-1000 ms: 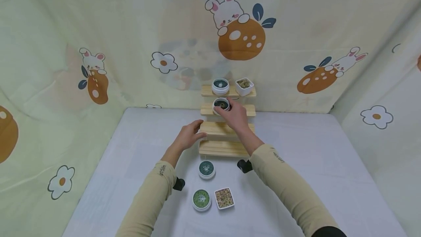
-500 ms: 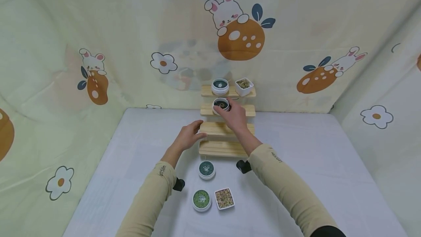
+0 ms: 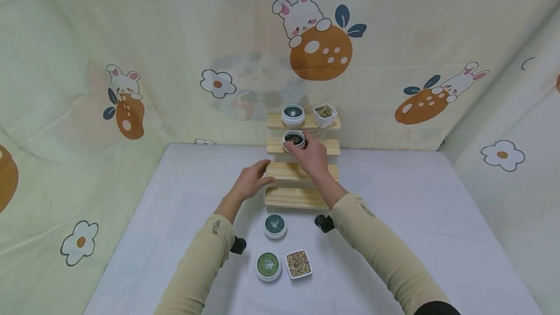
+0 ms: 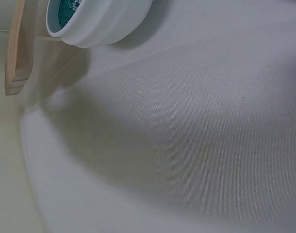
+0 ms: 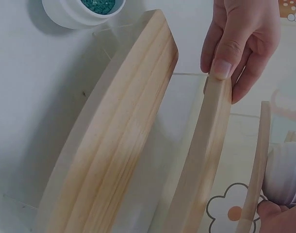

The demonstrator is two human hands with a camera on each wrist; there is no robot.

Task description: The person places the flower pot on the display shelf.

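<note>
A tiered wooden display stand (image 3: pixel 297 198) rises in steps at the back of the table. My right hand (image 3: pixel 314 155) grips a white round pot (image 3: pixel 288 147) with dark filling, which stands at the left of the second tier from the top. My left hand (image 3: pixel 248 181) holds the left end of a lower board (image 3: pixel 288 171). In the right wrist view the left thumb lies on that board's front edge, with fingers behind it. On the top tier are another white round pot (image 3: pixel 293 119) and a square pot (image 3: pixel 324 119) with greenish-brown filling.
On the white table (image 3: pixel 393 237), before the stand, are a round pot of teal granules (image 3: pixel 274 224), a round green-filled pot (image 3: pixel 268 265) and a square pot of tan granules (image 3: pixel 299 263). A printed cloth (image 3: pixel 380 91) hangs behind.
</note>
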